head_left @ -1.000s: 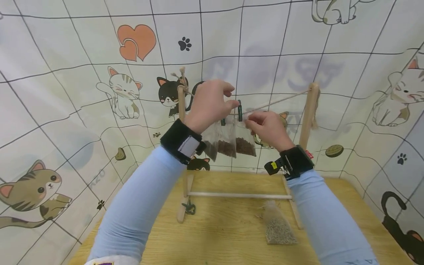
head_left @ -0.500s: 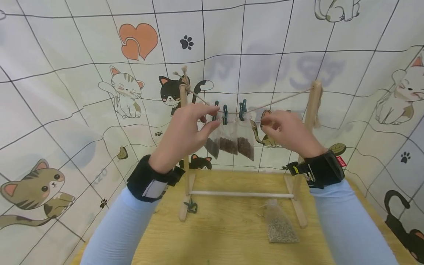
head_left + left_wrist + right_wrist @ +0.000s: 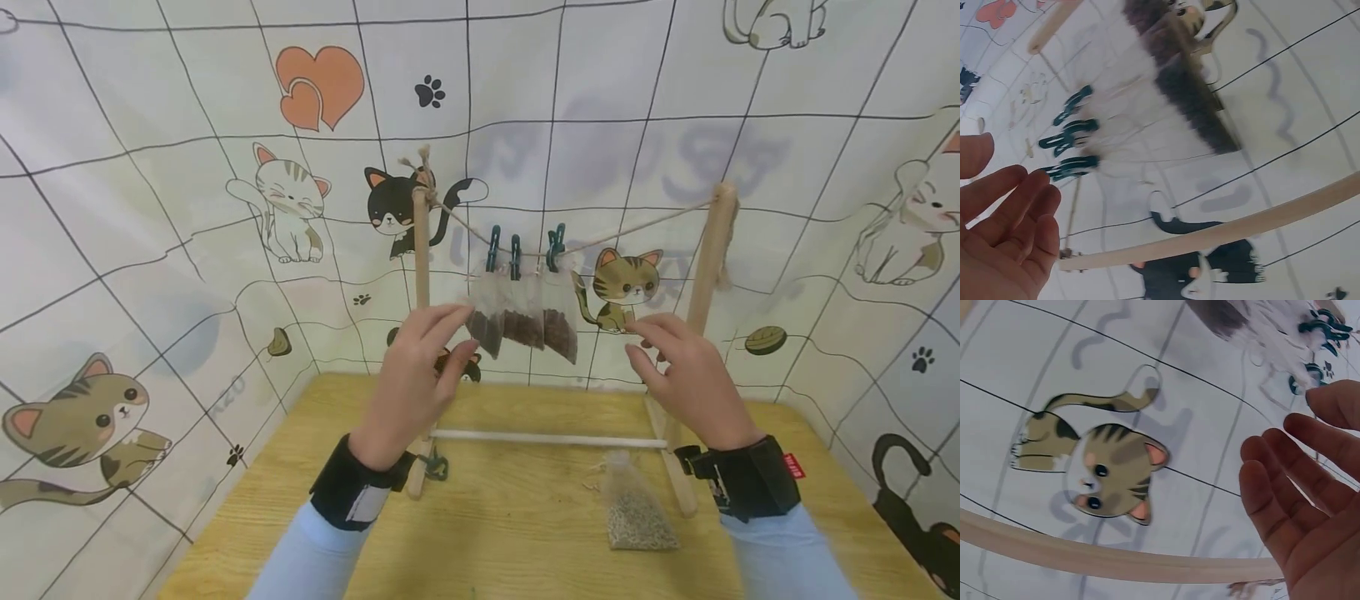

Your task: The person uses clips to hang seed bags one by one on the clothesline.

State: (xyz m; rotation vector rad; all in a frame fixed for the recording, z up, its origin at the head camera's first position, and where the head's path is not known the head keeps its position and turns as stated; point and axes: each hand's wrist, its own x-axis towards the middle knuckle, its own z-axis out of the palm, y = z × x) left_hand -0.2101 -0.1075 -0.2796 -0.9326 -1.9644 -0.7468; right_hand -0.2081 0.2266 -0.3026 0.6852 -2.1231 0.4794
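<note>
Three small clear bags hang side by side from a sagging string point(image 3: 641, 227), each under a dark green clothespin point(image 3: 515, 257). The left bag point(image 3: 487, 332) has dark grey contents; the middle bag point(image 3: 522, 327) and right bag point(image 3: 559, 333) hold reddish-brown bits. My left hand point(image 3: 420, 375), empty with relaxed fingers, is just left of the left bag and overlaps its edge in the head view. To the right of the bags my right hand point(image 3: 693, 375) is held in the air, fingers loosely bent around nothing. Both wrist views show bare fingers.
Two wooden posts, the left post point(image 3: 422, 250) and right post point(image 3: 705, 267), carry the string, joined low by a white rod point(image 3: 547, 438). A bag of pale grains point(image 3: 637, 512) lies on the wooden table point(image 3: 517, 542). Another green clothespin point(image 3: 435, 464) lies by the left foot.
Both hands have come away from the string and clothespins, moving down and outward. The three bags stay hanging, now in fuller view.
</note>
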